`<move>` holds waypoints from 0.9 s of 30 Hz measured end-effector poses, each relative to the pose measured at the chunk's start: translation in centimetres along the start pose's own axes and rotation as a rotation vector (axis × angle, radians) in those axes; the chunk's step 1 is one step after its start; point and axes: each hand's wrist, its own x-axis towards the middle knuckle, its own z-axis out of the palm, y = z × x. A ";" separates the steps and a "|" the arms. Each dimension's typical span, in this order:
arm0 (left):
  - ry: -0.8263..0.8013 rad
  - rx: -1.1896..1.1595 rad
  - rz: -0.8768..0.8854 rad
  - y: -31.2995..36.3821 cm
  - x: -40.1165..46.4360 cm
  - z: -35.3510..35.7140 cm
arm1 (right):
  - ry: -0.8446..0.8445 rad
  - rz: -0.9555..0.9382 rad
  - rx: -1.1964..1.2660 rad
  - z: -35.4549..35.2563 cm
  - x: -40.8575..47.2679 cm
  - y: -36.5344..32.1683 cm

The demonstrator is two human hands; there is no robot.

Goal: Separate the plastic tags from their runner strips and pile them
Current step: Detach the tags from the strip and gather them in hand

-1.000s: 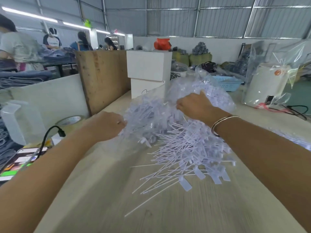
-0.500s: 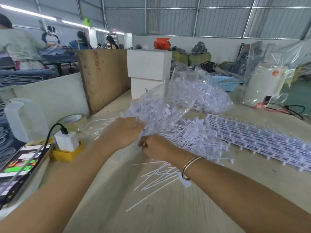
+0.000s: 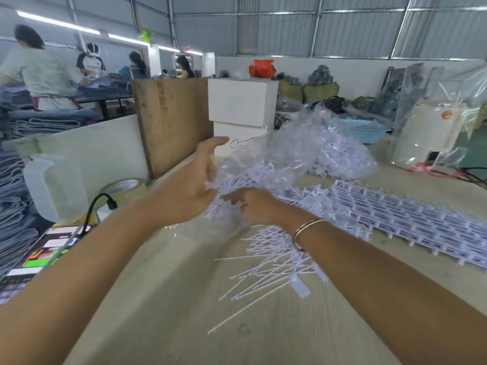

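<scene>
White plastic tags (image 3: 271,256), heaped loose on pale wooden bench (image 3: 163,306): my right hand (image 3: 254,206) pinches a bunch, left hand (image 3: 189,188) loose-fingered beside clear bag (image 3: 290,154); next, judged, pull it free.

Person, two bare forearms entering from the lower edge, no sleeves visible on either. Left hand (image 3: 189,191): no ring, watch or band seen on the visible parts; wrist unadorned. Right hand (image 3: 257,208): no rings discernible. Right wrist carries one thin metal bangle (image 3: 303,231), gold-toned with a rosy tint, smooth and plain, rounded in section, sitting loosely just behind the hand. No gloves. Nails too blurred to tell. No other clothing in view.
</scene>
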 end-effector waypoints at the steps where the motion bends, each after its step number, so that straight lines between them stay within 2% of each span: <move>1: -0.001 0.087 0.094 0.1 0.2 -0.5 | 0.020 -0.003 -0.049 -0.9 -0.4 1.5; 3: -0.038 0.292 0.244 0.4 0.7 -1.2 | -0.020 0.017 -0.243 -2.6 -1.2 4.0; 5: -0.151 0.508 0.319 0.6 1.0 -1.0 | -0.064 0.032 -0.451 -3.5 -2.0 4.8; 8: -0.368 0.731 0.246 0.5 1.1 0.9 | -0.027 -0.032 -0.612 -4.9 -2.7 4.5; 10: -0.423 0.811 0.093 -0.3 1.1 2.0 | 0.024 -0.031 -0.453 -6.1 -3.2 3.7; 12: -0.431 0.925 -0.055 -1.1 1.4 2.6 | 0.134 0.002 -0.074 -7.7 -3.4 2.9; 14: -0.369 0.993 -0.117 -1.8 2.6 2.4 | 0.318 0.027 0.330 -9.9 -3.4 2.2; 16: -0.160 0.753 -0.234 -2.0 4.6 1.0 | 0.518 0.044 0.530 -11.8 -3.4 1.8; 17: -0.037 0.612 -0.313 -2.2 5.9 0.2 | 0.572 0.045 0.555 -12.2 -3.2 1.8; 18: 0.086 0.500 -0.381 -2.1 7.1 -0.6 | 0.556 0.072 0.496 -12.2 -3.0 1.8; 20: 0.348 0.348 -0.470 -1.6 8.6 -1.8 | 0.423 0.156 0.232 -11.4 -2.6 1.9; 21: 0.416 0.251 -0.510 -1.2 8.8 -1.8 | 0.401 0.173 0.153 -10.9 -2.6 2.2; 22: 0.392 0.170 -0.518 -1.0 8.9 -1.6 | 0.412 0.152 0.160 -10.7 -2.8 2.4; 23: 0.261 0.140 -0.505 -0.8 8.5 -1.0 | 0.416 0.138 0.198 -10.6 -3.1 2.7; 24: 0.063 0.148 -0.500 -0.7 7.9 0.0 | 0.370 0.147 0.157 -10.4 -3.7 3.0; 26: -0.307 0.244 -0.504 -0.9 6.3 1.8 | 0.140 0.173 -0.081 -9.7 -5.5 3.9; 27: -0.422 0.329 -0.497 -1.1 5.7 2.6 | 0.023 0.194 -0.172 -9.1 -6.3 4.5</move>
